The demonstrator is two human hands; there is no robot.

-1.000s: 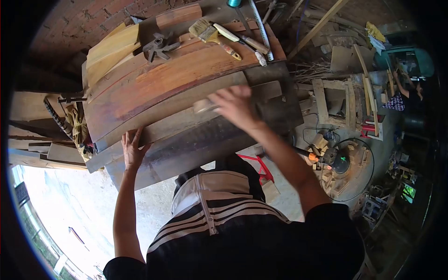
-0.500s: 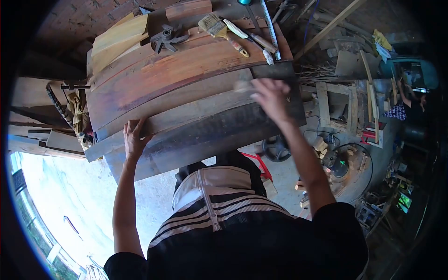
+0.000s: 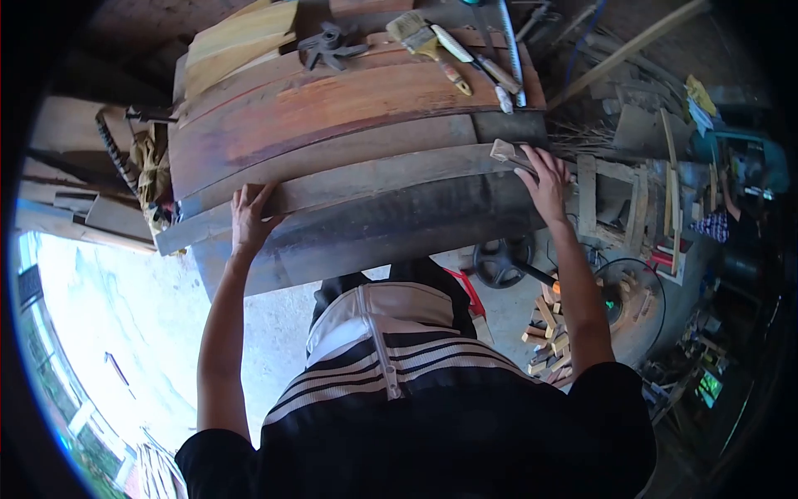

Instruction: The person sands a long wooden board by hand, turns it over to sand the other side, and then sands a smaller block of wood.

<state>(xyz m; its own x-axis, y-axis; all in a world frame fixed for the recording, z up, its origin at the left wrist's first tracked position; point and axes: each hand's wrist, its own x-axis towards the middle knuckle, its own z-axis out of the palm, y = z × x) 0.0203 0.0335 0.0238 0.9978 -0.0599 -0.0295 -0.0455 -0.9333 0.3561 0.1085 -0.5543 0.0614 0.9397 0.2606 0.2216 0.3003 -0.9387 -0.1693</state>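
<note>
A long, slightly curved grey-brown board [image 3: 374,172] lies across the worktable [image 3: 366,229]. Near its left end, my left hand [image 3: 252,218] grips the board, thumb and fingers over its edges. At the board's right end is my right hand [image 3: 544,185], fingers curled round a small light wooden block [image 3: 503,151] that sticks out to the left of the fingertips. Behind this board lie another grey board [image 3: 357,150] and a wide reddish board [image 3: 349,108].
A wide brush [image 3: 411,33], a white-handled tool [image 3: 453,43], a metal ruler [image 3: 512,51] and a dark fan-shaped part [image 3: 331,46] lie at the table's back. Wood blocks [image 3: 549,333] are on the floor at right. Another person [image 3: 740,220] is at far right.
My right hand has moved right along the board to its end, with the block in it. My left hand still holds the board. The whole view has shifted a little.
</note>
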